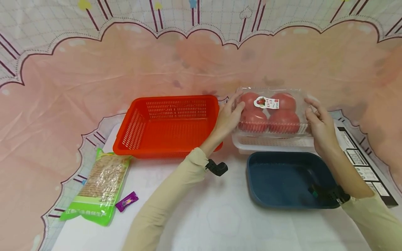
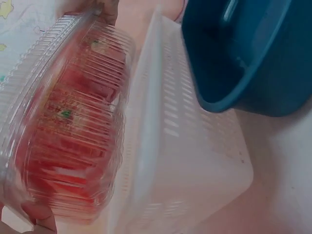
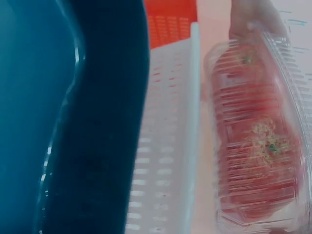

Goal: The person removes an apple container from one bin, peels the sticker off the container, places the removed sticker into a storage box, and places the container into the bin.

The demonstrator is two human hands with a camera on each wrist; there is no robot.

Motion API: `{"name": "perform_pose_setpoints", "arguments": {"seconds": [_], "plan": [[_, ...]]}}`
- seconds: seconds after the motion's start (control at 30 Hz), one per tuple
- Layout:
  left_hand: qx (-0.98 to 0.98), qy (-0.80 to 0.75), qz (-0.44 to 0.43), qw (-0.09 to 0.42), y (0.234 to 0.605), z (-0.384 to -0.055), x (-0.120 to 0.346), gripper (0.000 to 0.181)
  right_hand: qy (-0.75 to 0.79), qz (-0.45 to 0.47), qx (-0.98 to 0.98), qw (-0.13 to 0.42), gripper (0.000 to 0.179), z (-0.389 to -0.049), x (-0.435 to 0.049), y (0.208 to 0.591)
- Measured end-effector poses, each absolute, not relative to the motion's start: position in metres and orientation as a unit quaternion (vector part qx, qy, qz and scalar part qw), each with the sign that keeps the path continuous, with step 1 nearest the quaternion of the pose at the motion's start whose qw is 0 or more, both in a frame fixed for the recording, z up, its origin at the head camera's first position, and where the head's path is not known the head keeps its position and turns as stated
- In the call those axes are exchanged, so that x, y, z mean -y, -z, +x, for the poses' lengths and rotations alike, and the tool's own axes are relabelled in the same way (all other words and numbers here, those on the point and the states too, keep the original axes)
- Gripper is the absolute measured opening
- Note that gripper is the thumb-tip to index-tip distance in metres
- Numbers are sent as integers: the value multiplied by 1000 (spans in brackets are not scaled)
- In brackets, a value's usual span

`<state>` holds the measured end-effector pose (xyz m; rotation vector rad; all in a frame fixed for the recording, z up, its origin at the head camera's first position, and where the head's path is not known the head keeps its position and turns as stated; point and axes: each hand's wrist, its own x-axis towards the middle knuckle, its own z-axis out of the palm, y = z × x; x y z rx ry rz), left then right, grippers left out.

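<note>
Between my two hands is a clear plastic box of tomatoes (image 1: 267,127), with several red fruits inside and a white label on its lid. My left hand (image 1: 229,116) grips the box's left end, thumb toward the front. The opposite end is held by my right hand (image 1: 322,129). Both wrist views show the ribbed side of the tomato box (image 2: 73,126) raised beside a white perforated basket (image 3: 163,122). In the head view the box overlaps the back of that basket. A dark blue basin (image 1: 289,181) lies in front, below my right forearm.
An orange-red slotted basket (image 1: 179,137) stands left of the tomatoes. Farther left lie a green-and-clear food packet (image 1: 100,181) and a small purple wrapped sweet (image 1: 127,201). A flat white box with black-framed labels (image 1: 364,164) is at the right edge.
</note>
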<state>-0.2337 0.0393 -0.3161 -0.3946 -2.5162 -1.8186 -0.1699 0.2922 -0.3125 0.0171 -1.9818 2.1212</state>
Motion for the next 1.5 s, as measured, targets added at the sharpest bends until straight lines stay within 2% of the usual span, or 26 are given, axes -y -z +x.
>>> {"name": "perform_pose_setpoints", "arguments": {"seconds": [0.37,0.57,0.8,1.17,1.5], "plan": [[833,541,-117,6,298,-220,-19,40,-702,12,705,99,38,-156,-278,306],[837,533,-121,12,290,-208,3,38,-622,32,779,72,48,-146,-266,301],[841,525,-128,10,287,-192,28,38,-547,33,834,66,48,-133,-247,297],[836,531,-136,-1,289,-157,75,38,-548,53,835,3,42,-107,-217,299],[848,514,-129,-15,295,-116,115,39,-520,64,850,-54,45,-76,-187,303]]}}
